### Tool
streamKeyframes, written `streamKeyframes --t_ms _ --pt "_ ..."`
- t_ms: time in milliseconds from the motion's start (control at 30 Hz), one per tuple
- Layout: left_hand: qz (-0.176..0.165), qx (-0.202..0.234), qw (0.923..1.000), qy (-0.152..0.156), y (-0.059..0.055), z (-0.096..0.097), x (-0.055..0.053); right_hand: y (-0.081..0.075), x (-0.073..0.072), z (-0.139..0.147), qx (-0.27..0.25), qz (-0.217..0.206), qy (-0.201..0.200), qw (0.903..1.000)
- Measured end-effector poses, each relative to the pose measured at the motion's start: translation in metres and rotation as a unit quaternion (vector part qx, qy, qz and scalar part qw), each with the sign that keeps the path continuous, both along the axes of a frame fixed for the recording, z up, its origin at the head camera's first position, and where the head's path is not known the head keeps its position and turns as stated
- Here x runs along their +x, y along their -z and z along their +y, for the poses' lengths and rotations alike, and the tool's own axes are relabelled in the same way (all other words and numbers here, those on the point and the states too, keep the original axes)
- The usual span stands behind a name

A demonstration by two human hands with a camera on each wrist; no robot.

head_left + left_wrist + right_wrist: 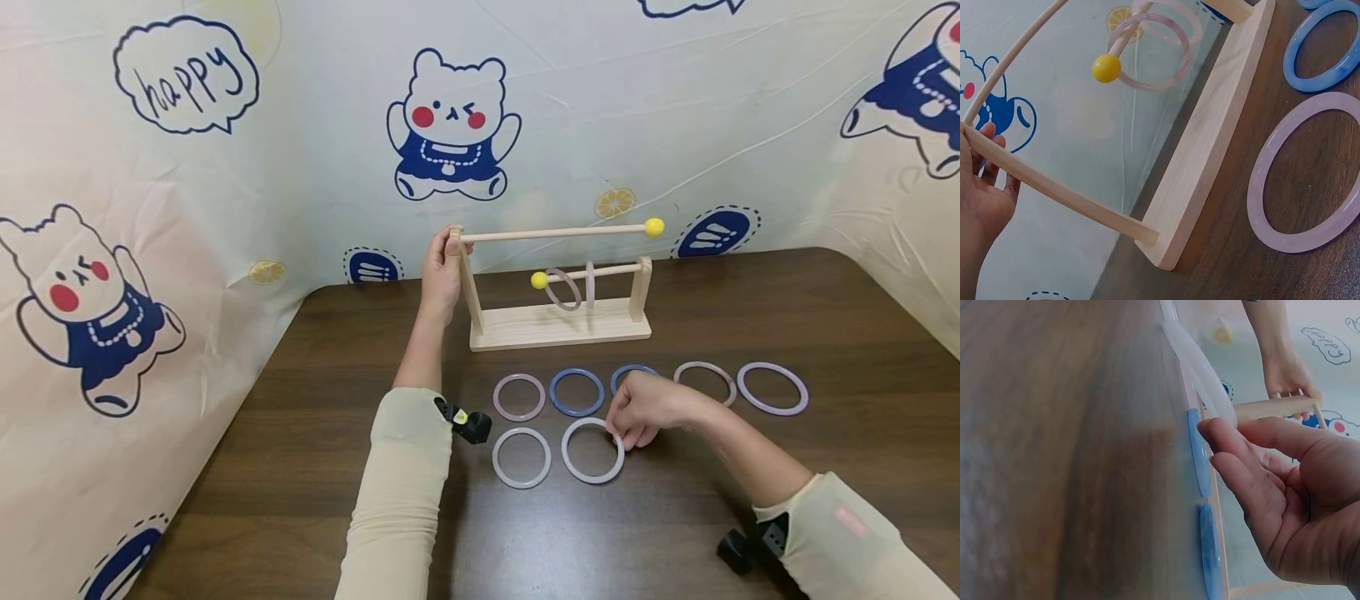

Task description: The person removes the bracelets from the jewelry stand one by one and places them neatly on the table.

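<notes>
My left hand (441, 275) grips the top of the left post of a wooden ring stand (558, 327); its fingers show behind the post in the left wrist view. Two rods with yellow ball tips extend from the posts. On the lower rod hang a mauve ring (1147, 86) and a pale ring (590, 287). Low over the table, my right hand (648, 408) pinches the right edge of a white ring (592, 480) between thumb and fingertips. In the right wrist view this white ring (1200, 369) is tilted up on edge.
Left of the pinched ring lies another white ring (521, 485). A row behind holds a pinkish ring (519, 418), a blue ring (577, 413), a second blue ring (633, 367) partly behind the right hand, a pale pink ring (705, 364) and a lavender ring (741, 382). Printed cloth surrounds the table.
</notes>
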State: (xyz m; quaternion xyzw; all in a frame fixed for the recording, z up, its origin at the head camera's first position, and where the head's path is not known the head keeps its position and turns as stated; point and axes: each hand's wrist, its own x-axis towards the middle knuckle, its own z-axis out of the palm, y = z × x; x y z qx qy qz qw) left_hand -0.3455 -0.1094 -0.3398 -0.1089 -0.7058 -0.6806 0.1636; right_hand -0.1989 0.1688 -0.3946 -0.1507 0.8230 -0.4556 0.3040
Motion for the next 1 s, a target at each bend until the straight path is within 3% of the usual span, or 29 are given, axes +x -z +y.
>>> streamKeyframes --t_ms 233,700,1000 --pt "0.011 -0.009 0.9999 -0.005 0.0023 -0.0007 -0.0002 -0.0008 0.0011 -0.0013 0.019 0.009 0.006 0.9998" --pt "0.000 -0.009 0.9999 -0.005 0.0017 0.0001 -0.0003 -0.0034 -0.0005 -0.0043 0.031 0.015 0.006 0.9994" --pt "-0.006 -0.010 0.9999 -0.006 -0.0003 -0.0001 0.0012 -0.0070 0.0007 -0.0073 0.072 0.085 -0.008 0.9937"
